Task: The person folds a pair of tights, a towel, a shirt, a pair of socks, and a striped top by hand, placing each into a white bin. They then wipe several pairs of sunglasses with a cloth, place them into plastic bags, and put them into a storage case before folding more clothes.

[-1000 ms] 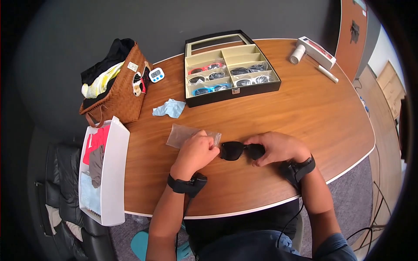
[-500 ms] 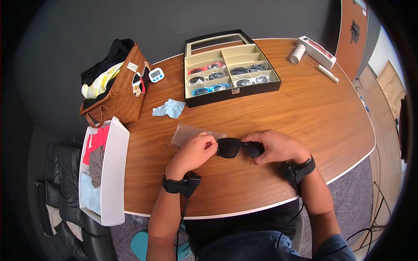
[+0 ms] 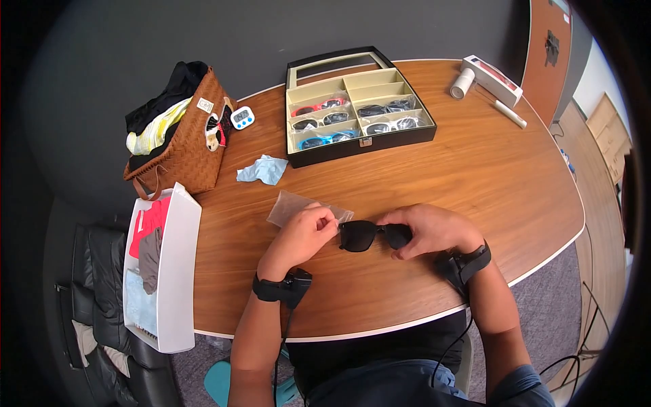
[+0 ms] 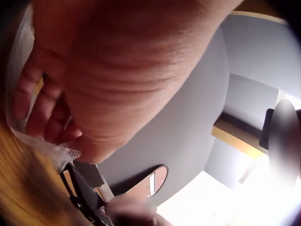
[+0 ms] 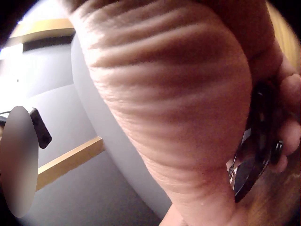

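Black sunglasses [image 3: 358, 236] are held just above the table by my right hand [image 3: 434, 232], whose thumb and fingers grip one lens side. My left hand [image 3: 303, 237] pinches the edge of a clear plastic bag [image 3: 290, 207] beside the other end of the glasses. In the left wrist view the bag [image 4: 28, 136] lies around the curled fingers of my left hand [image 4: 108, 70], and its bunched edge meets the sunglasses frame [image 4: 80, 197]. The right wrist view has the dark frame [image 5: 258, 136] between the fingers and thumb of my right hand [image 5: 174, 94].
An open display case [image 3: 363, 146] with several bagged glasses stands at the back. A light blue cloth [image 3: 263, 169], a timer [image 3: 243, 118], a woven basket [image 3: 196, 149] and a white box [image 3: 180, 271] are on the left. A white carton [image 3: 495, 78] and cylinder [image 3: 463, 83] sit back right.
My left hand has shifted slightly left and lower, and the bag slightly right. The sunglasses rose a little, then came down again in my right hand.
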The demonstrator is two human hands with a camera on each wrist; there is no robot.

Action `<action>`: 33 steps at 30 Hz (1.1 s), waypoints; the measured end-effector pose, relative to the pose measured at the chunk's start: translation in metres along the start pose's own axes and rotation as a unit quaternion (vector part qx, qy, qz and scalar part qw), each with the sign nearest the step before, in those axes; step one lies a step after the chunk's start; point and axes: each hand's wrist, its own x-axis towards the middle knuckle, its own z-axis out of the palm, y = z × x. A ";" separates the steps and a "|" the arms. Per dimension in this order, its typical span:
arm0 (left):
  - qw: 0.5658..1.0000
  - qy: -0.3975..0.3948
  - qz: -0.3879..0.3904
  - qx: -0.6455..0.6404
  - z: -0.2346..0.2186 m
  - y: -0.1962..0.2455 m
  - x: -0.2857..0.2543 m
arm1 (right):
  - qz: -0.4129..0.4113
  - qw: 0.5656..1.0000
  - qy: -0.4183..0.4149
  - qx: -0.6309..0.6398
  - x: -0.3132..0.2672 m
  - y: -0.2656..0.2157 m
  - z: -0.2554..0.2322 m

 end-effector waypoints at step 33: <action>0.989 0.055 0.133 0.016 0.011 0.012 0.003 | 0.031 0.990 0.119 0.063 0.017 -0.013 0.037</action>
